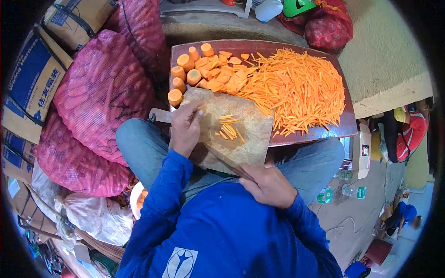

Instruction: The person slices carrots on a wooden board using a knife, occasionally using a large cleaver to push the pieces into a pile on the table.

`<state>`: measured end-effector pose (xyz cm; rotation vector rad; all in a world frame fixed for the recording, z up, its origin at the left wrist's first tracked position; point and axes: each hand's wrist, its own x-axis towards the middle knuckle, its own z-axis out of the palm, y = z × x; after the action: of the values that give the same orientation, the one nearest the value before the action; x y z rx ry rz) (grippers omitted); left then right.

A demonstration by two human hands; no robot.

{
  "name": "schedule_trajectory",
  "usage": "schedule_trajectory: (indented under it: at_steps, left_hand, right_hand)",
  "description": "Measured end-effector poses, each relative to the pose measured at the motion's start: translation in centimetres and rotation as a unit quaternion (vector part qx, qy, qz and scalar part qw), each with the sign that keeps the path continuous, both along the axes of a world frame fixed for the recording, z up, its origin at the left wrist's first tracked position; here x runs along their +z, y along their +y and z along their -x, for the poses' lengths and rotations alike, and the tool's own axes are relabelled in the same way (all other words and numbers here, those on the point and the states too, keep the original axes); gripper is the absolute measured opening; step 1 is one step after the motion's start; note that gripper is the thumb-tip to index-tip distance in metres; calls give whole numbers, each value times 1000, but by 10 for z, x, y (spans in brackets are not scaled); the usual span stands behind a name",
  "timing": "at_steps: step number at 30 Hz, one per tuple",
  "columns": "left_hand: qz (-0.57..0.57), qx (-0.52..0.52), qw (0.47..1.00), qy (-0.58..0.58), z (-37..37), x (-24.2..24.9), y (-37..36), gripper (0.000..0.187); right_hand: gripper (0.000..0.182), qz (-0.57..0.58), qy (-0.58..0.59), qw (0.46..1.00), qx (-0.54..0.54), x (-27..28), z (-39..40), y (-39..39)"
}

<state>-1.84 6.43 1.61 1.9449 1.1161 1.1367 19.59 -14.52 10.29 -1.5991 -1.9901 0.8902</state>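
most carrot is cut: a big julienne pile (296, 90) right of the cleaver (232, 129), chunks (185, 74) left uncut; left hand (185, 132) pressed flat on blade, right hand (269, 185) gripping handle.

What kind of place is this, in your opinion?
Probably a food-preparation or market work area, with the person seated low. A wooden board bears carrot strips and carrot chunks; red mesh sacks and cardboard boxes are stacked beside it. The left hand rests on a broad cleaver.

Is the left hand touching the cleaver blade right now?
Touching. The head view shows the left hand lying flat on the cleaver blade, fingers pressed on its upper left edge.
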Motion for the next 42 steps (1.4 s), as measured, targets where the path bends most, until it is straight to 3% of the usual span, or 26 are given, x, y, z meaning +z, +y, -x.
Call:
schedule_trajectory:
  at_steps: [3,6,8,10,12,16,19,21,25,30,32,36,39,40,41,42]
  left_hand:
    - [45,14,999,-21,2,-2,2,29]
    - [1,20,1000,2,0,-2,-1,27]
    - [-61,20,996,62,-3,-4,-5,28]
    - [-85,16,994,65,-7,-5,-6,24]
    - [-131,-6,980,149,-8,-3,-9,20]
    - [-145,-8,980,138,-15,-5,-11,16]
    - [-114,-37,985,121,-23,-5,-12,15]
    - [-109,-61,986,108,-36,4,-7,15]
    - [-144,-102,981,74,-75,51,11,20]
    - [-199,-189,959,64,-145,83,33,31]
    - [-245,-194,935,168,-169,86,41,38]
    - [-180,-110,958,195,-188,46,101,30]
    - [-183,-103,965,159,-165,28,111,31]
    - [-189,-103,966,141,-153,30,109,34]
    - [-100,-110,962,231,-139,35,110,43]
    - [-99,-110,960,237,-127,33,112,43]
  right_hand:
    - [31,-2,29,999,-31,-9,-10,19]
    - [28,-26,69,992,-102,-13,-29,40]
    - [30,19,79,984,-161,-15,-54,58]
    - [29,-108,39,980,-161,-26,-79,71]
    - [30,-90,36,978,-185,-21,-99,76]
    - [33,-80,3,970,-229,6,-118,72]
    - [33,-172,-5,953,-248,10,-121,62]
    - [34,-241,-157,931,-226,7,-122,56]
    - [36,-224,-260,925,-164,-1,-120,46]
    - [34,-265,-264,917,-141,0,-112,36]
    - [35,-258,-270,917,-141,3,-108,32]
    - [34,-258,-257,919,-152,4,-103,15]
    - [33,-245,-182,935,-180,-8,-94,6]
    - [31,-215,-107,952,-192,-10,-87,3]
    - [31,-183,-31,961,-203,-12,-82,1]
    - [31,-182,-25,962,-203,-9,-75,0]
